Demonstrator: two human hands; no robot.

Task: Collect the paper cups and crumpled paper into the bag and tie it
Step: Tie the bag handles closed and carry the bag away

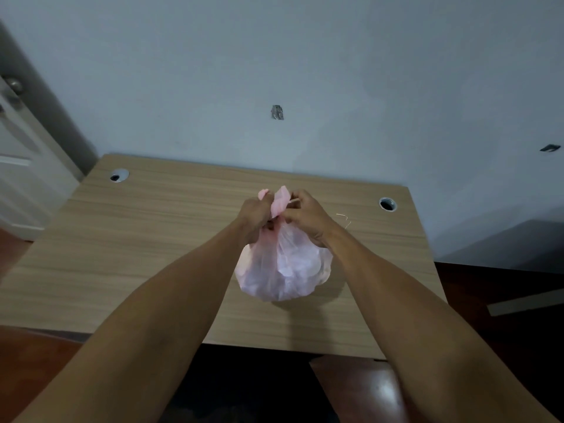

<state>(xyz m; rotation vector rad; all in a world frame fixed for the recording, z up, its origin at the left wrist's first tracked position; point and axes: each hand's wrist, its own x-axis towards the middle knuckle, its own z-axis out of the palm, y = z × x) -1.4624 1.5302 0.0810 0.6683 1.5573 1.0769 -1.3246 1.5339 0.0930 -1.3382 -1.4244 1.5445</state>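
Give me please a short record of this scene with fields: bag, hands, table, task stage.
bag: pink plastic bag, full, lifted above the table
left hand: left hand grips the bag's gathered top
right hand: right hand grips the gathered top too
table: wooden table with two cable holes; a thin string lies on it
task stage: tying; no finished knot visible

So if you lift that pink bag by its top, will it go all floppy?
Probably. The pink bag looks like thin, see-through plastic, bunched where the left hand and right hand grip it. Its bulging bottom would likely sag. It seems light.
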